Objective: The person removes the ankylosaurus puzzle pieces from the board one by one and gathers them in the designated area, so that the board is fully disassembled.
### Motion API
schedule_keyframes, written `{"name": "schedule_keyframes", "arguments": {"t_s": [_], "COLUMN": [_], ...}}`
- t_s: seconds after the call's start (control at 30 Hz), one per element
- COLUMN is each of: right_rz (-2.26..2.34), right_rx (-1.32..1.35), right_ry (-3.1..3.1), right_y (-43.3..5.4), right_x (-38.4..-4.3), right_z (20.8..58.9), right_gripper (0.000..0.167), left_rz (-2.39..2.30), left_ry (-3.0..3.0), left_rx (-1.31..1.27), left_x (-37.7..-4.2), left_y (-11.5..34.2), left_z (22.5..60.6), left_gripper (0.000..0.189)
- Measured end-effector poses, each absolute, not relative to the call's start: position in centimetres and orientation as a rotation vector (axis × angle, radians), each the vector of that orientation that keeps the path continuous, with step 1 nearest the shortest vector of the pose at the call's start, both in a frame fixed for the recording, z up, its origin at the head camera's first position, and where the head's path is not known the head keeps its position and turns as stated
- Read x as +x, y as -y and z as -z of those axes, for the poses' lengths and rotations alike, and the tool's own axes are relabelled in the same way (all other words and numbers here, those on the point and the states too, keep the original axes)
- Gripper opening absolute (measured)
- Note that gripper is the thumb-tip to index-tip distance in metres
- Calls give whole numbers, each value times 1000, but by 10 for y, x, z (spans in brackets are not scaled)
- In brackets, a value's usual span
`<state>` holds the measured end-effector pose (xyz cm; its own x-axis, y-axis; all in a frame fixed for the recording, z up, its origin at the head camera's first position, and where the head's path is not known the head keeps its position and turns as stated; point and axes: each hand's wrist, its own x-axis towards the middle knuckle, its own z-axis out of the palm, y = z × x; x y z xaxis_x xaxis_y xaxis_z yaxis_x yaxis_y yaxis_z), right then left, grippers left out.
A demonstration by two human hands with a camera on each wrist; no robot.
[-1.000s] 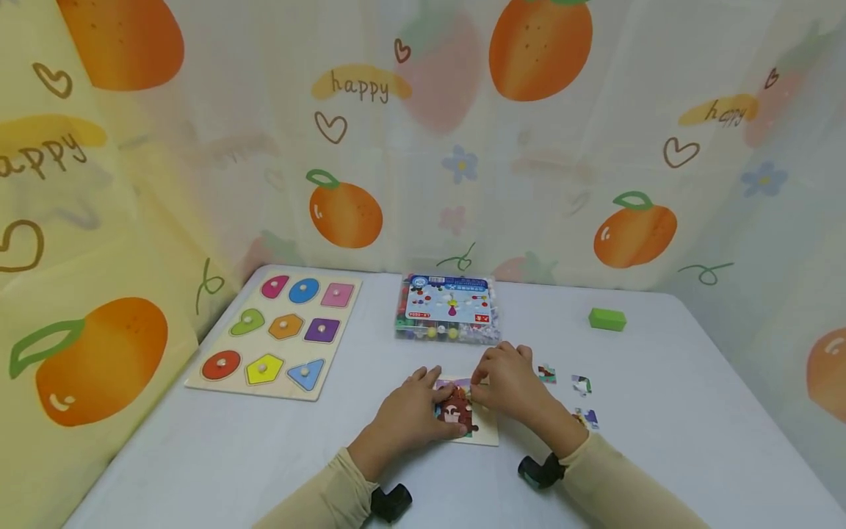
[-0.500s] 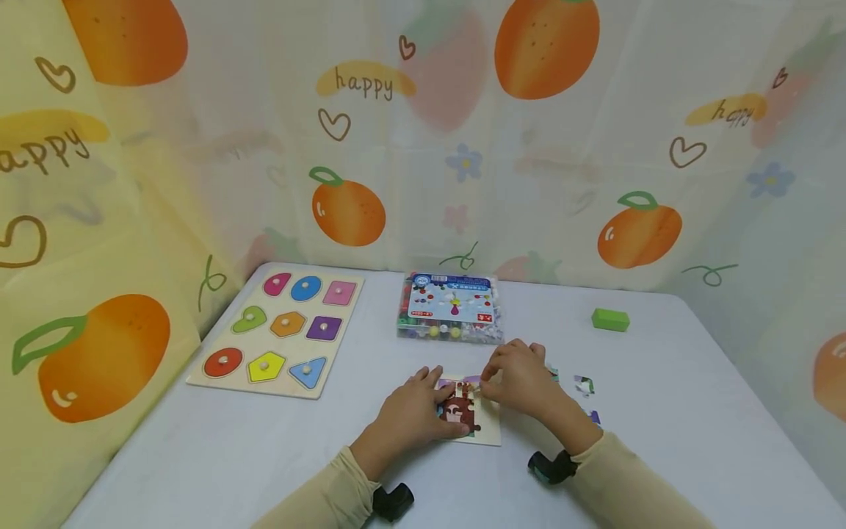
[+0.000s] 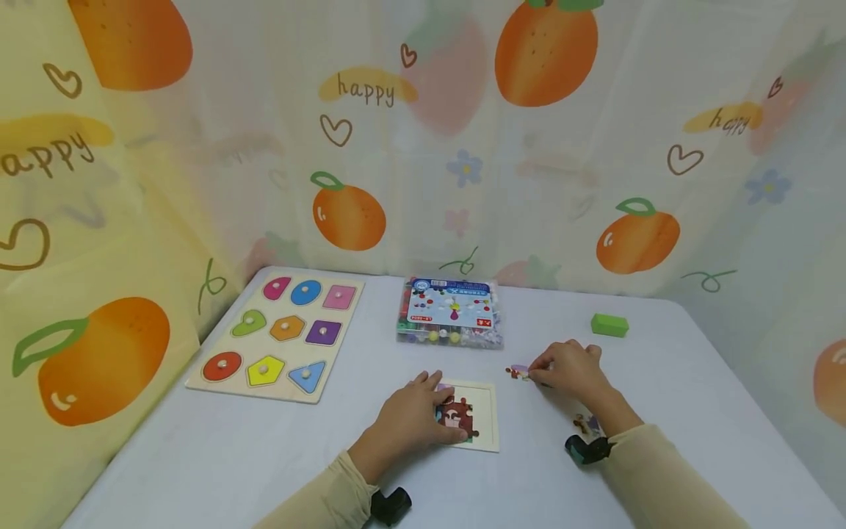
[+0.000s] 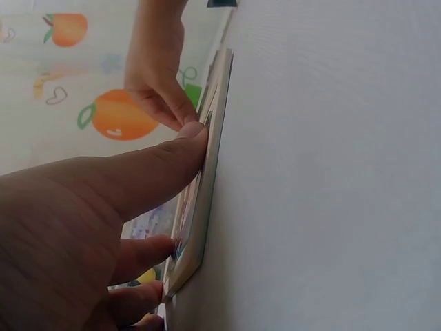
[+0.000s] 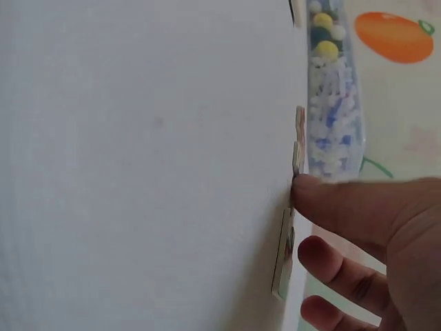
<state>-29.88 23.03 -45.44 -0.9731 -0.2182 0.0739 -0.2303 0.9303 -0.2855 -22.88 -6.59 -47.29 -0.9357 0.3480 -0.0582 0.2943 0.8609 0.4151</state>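
A small jigsaw puzzle board (image 3: 487, 415) with a brown picture partly assembled lies flat on the table. My left hand (image 3: 408, 419) rests across its left side, thumb near the front edge and fingers towards the back; in the left wrist view, the thumb (image 4: 176, 155) presses on the board's face. To the board's right, my right hand (image 3: 570, 373) pinches a purple and reddish puzzle piece (image 3: 519, 372) at table level between thumb and fingertips. In the right wrist view the thumb (image 5: 313, 194) covers part of it, and another puzzle piece (image 5: 282, 255) lies close by.
Loose puzzle pieces (image 3: 586, 424) lie by the right wrist. Behind the board stands a clear box of beads (image 3: 451, 312). A wooden shape-peg board (image 3: 274, 345) lies at the left, a green block (image 3: 609, 325) at the back right. A fruit-print curtain (image 3: 423, 220) encloses the table.
My right hand has moved right, off the board and onto the table, with a piece from the picture's upper right; that corner now shows bare board. The left hand has stayed in place.
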Motion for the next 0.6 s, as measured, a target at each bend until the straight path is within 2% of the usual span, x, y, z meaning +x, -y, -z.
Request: {"name": "schedule_keyframes", "arguments": {"t_s": [0.23,0.43,0.6], "right_rz": [-502,-511,-430], "right_rx": [356,613,659], "right_ry": [3046,3026,2988], "right_y": [-207,-153,-136], "right_x": [-284,-245,-232], "right_z": [445,444,457], "right_gripper": [6,12,11], "left_rz": [-633,-616,-703], "left_ry": [-2893,-2909,-2898], "left_rx": [555,584,541], "left_x": [-229,-232,-232], "left_y": [69,74,71], "left_z": [474,476,479], "left_gripper": [77,66,67]}}
